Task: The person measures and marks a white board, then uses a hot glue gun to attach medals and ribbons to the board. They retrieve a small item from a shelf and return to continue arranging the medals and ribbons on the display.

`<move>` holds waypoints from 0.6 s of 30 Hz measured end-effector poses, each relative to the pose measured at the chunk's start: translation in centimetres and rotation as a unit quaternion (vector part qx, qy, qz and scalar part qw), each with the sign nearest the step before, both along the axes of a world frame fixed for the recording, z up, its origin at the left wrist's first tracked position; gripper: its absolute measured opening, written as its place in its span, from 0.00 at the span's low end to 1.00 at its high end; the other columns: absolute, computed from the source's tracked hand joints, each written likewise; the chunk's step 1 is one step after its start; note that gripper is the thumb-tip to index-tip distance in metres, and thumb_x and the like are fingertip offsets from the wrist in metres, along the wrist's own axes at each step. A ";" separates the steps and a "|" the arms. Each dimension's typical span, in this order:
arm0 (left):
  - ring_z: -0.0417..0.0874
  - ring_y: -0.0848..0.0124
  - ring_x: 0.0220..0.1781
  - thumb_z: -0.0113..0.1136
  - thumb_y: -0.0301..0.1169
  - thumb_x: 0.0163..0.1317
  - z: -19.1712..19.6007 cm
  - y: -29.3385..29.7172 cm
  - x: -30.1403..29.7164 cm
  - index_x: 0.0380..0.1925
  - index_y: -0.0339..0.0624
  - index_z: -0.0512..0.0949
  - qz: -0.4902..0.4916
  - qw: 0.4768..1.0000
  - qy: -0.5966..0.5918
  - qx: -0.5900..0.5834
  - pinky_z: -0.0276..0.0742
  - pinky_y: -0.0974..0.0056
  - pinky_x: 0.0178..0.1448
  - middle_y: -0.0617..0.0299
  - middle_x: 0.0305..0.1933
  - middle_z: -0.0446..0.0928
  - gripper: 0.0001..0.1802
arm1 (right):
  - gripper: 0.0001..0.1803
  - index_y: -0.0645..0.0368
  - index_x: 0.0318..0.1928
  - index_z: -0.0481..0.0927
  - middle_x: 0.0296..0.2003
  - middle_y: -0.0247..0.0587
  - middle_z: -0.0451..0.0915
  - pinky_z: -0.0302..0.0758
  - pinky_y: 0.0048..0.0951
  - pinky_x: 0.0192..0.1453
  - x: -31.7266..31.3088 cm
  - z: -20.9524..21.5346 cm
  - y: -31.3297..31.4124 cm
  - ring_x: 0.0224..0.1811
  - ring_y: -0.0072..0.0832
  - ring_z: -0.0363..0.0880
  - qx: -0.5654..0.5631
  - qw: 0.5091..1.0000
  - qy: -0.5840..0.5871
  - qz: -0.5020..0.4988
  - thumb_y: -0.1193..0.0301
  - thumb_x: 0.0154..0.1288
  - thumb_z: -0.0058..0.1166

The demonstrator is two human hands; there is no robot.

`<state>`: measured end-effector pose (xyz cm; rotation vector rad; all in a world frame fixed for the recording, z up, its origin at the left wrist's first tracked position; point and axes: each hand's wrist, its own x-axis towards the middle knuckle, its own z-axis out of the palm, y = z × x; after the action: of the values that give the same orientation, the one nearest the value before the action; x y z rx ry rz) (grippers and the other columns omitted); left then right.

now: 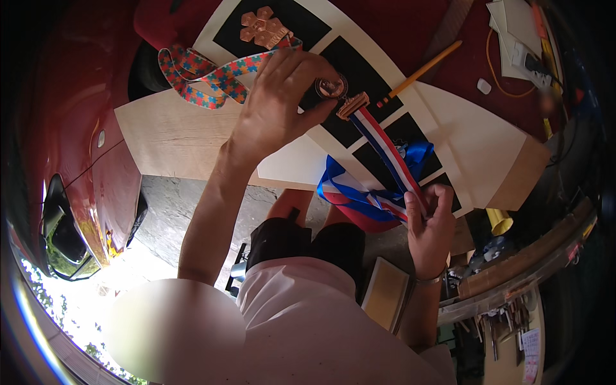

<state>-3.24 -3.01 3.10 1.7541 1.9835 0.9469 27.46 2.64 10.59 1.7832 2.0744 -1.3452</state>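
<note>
Left hand point(276, 106) pinches a round bronze medal point(331, 86) over the black-and-white board point(475, 147), right hand point(428, 226) grips the medal's red-white-blue ribbon point(385, 151) taut off the board's near edge, a puzzle-pattern ribbon point(212, 77) with copper medal point(263, 27) and a pencil point(423, 67) lying farther up the board.

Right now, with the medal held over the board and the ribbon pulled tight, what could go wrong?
1. The left hand pinches the round medal only at its edge, so it may slip and drop onto the wooden board.
2. The right hand pulls the striped ribbon taut; a stronger pull could tug the medal out of the fingers.
3. The ribbon's loose blue loops hang past the board's edge and might snag.
</note>
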 end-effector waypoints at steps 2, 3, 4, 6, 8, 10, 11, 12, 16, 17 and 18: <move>0.82 0.61 0.51 0.79 0.23 0.48 -0.1 0.0 -0.1 0.43 0.44 0.81 -0.003 1.000 -0.003 0.004 0.79 0.55 0.54 0.60 0.48 0.83 0.22 | 0.15 0.58 0.48 0.76 0.39 0.45 0.80 0.75 0.42 0.43 -0.6 0.2 0.3 0.39 0.43 0.78 0.167 0.980 -0.018 0.104 0.66 0.69 0.67; 0.82 0.61 0.51 0.79 0.23 0.48 -0.1 0.0 -0.1 0.43 0.44 0.81 -0.004 1.000 -0.004 0.001 0.79 0.55 0.54 0.60 0.48 0.83 0.22 | 0.17 0.58 0.52 0.77 0.42 0.48 0.80 0.76 0.46 0.48 -1.1 0.1 0.5 0.44 0.48 0.79 0.247 0.956 -0.024 0.156 0.66 0.69 0.67; 0.82 0.61 0.51 0.79 0.23 0.48 -0.1 0.0 -0.1 0.43 0.44 0.81 -0.001 1.000 -0.006 -0.001 0.79 0.55 0.53 0.60 0.48 0.83 0.22 | 0.18 0.58 0.53 0.77 0.44 0.47 0.80 0.75 0.47 0.50 -1.6 0.0 0.6 0.46 0.49 0.78 0.244 0.957 0.003 0.155 0.67 0.68 0.67; 0.82 0.61 0.51 0.80 0.23 0.48 -0.1 0.0 -0.1 0.44 0.44 0.81 0.000 1.000 -0.012 0.003 0.80 0.56 0.52 0.60 0.48 0.83 0.22 | 0.19 0.57 0.55 0.78 0.48 0.46 0.79 0.73 0.49 0.54 -2.9 -0.3 0.6 0.52 0.49 0.76 0.244 0.956 0.061 0.152 0.67 0.67 0.67; 0.82 0.61 0.51 0.79 0.24 0.49 -0.2 0.0 -0.1 0.43 0.45 0.81 0.003 1.000 -0.020 0.002 0.79 0.55 0.55 0.60 0.48 0.83 0.22 | 0.20 0.56 0.56 0.78 0.46 0.44 0.79 0.73 0.47 0.53 -4.7 -1.4 0.3 0.49 0.46 0.78 0.247 0.952 0.083 0.159 0.66 0.67 0.68; 0.82 0.59 0.52 0.78 0.27 0.50 -0.2 -0.1 -0.1 0.43 0.46 0.80 0.008 1.000 -0.026 -0.009 0.77 0.51 0.62 0.61 0.47 0.82 0.20 | 0.20 0.55 0.56 0.79 0.46 0.43 0.79 0.73 0.46 0.52 -6.7 -2.7 -0.1 0.49 0.43 0.78 0.254 0.947 0.106 0.168 0.66 0.67 0.68; 0.82 0.59 0.52 0.78 0.27 0.50 -0.3 -0.1 -0.2 0.43 0.45 0.79 0.005 1.000 -0.021 -0.003 0.77 0.51 0.62 0.61 0.47 0.82 0.21 | 0.21 0.55 0.57 0.79 0.47 0.42 0.79 0.73 0.46 0.51 -7.7 -3.4 -0.2 0.48 0.42 0.78 0.270 0.942 0.109 0.167 0.66 0.67 0.68; 0.82 0.59 0.52 0.78 0.27 0.49 -0.4 -0.1 -0.3 0.44 0.45 0.79 0.002 1.000 -0.018 0.001 0.77 0.51 0.61 0.61 0.47 0.82 0.22 | 0.21 0.54 0.57 0.79 0.47 0.41 0.79 0.72 0.45 0.50 -8.5 -4.0 -0.3 0.48 0.41 0.78 0.286 0.937 0.113 0.168 0.65 0.66 0.68; 0.82 0.58 0.51 0.79 0.26 0.47 -0.7 -0.2 -0.3 0.45 0.44 0.78 0.001 0.999 -0.027 0.035 0.78 0.52 0.59 0.60 0.48 0.82 0.25 | 0.23 0.53 0.57 0.78 0.47 0.39 0.78 0.70 0.43 0.48 -10.3 -5.2 -0.7 0.48 0.39 0.77 0.332 0.929 0.063 0.151 0.63 0.65 0.69; 0.83 0.60 0.51 0.80 0.25 0.47 -0.8 -0.2 -0.2 0.45 0.44 0.79 0.002 0.999 -0.027 0.034 0.79 0.54 0.56 0.60 0.49 0.83 0.25 | 0.23 0.53 0.57 0.78 0.47 0.39 0.78 0.69 0.43 0.48 -10.6 -5.4 -0.8 0.48 0.39 0.77 0.331 0.931 0.055 0.145 0.62 0.65 0.70; 0.83 0.61 0.51 0.81 0.23 0.46 -0.8 -0.3 -0.2 0.45 0.44 0.79 0.004 0.999 -0.026 0.034 0.80 0.57 0.52 0.60 0.50 0.83 0.26 | 0.23 0.52 0.56 0.78 0.47 0.39 0.78 0.69 0.43 0.48 -10.8 -5.6 -0.9 0.48 0.39 0.77 0.331 0.932 0.046 0.139 0.62 0.64 0.70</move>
<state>-3.45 -3.31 2.31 1.7411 1.9492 1.0636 16.64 1.77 5.03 1.5157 2.9406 -0.7023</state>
